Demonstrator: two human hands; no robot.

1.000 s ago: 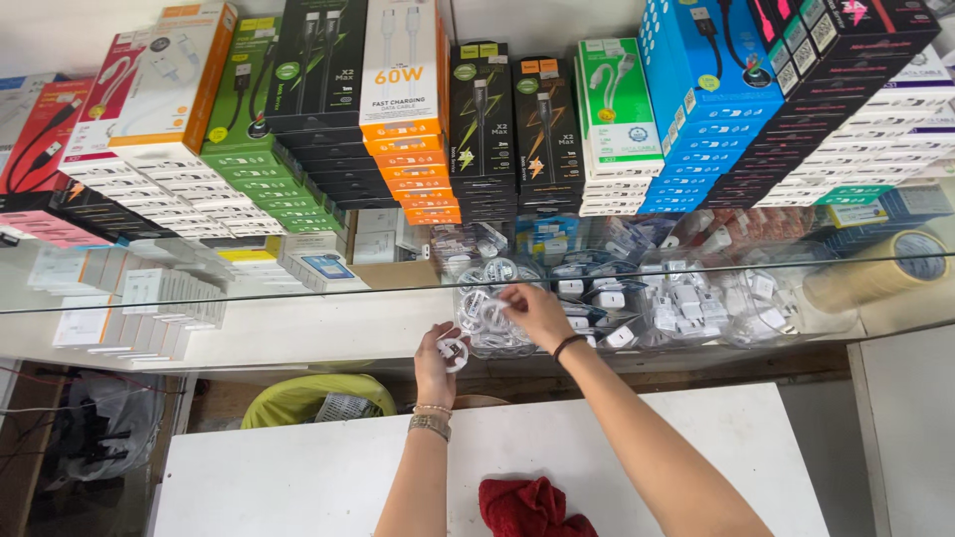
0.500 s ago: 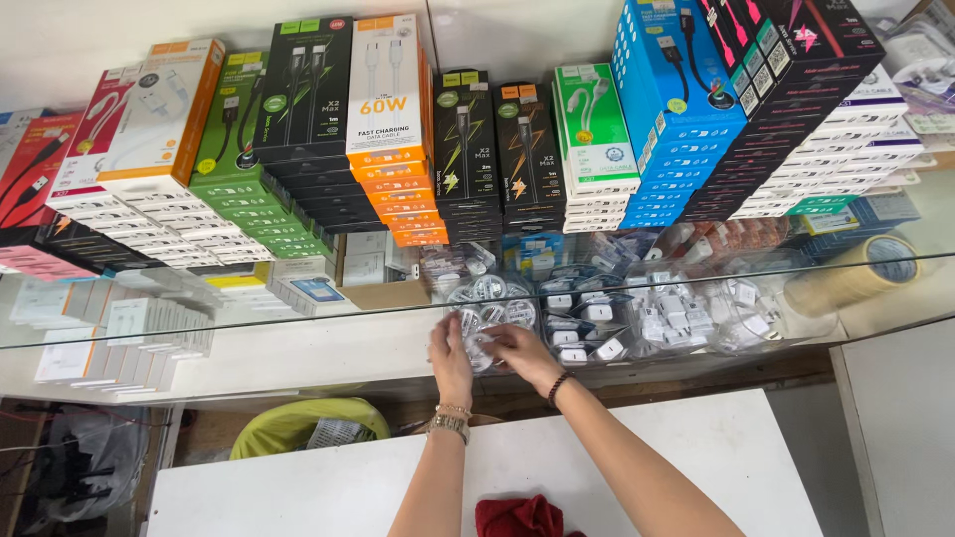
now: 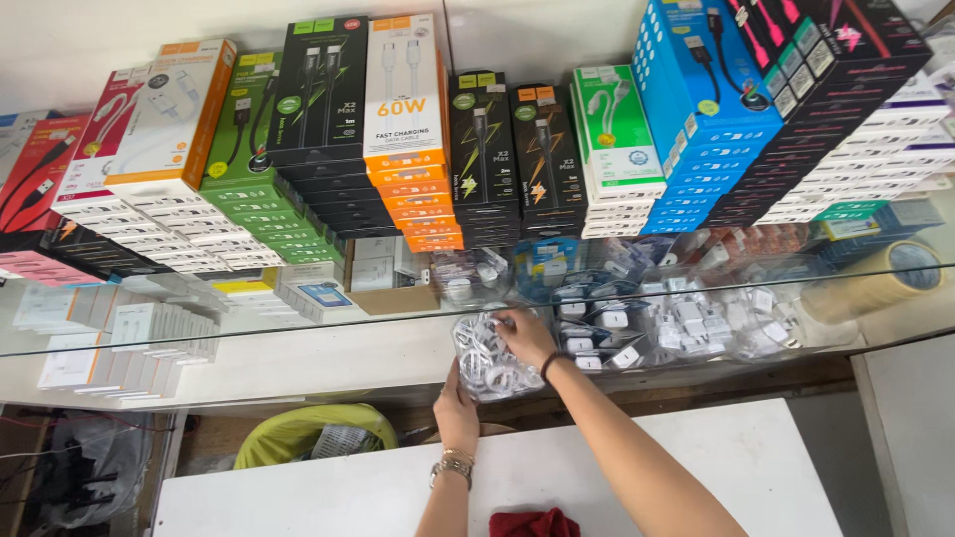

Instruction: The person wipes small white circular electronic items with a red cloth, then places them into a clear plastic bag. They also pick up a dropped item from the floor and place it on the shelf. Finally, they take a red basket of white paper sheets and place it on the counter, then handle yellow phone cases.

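2 hands (image 3: 524, 333) (image 3: 457, 410) on clear cable bag (image 3: 489, 360) at shelf edge (image 3: 298, 383).

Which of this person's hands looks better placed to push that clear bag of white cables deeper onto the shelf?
Probably the right hand: it lies on top of the clear bag of white cables, fingers among the packets. The left hand only supports the bag's lower edge from below.

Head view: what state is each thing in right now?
Cable bag: on the shelf, held by both hands.
Left hand: gripping the bag's lower edge.
Right hand: on top of the bag.
Tape roll: lying on its side.
Cable boxes: stacked, closed.
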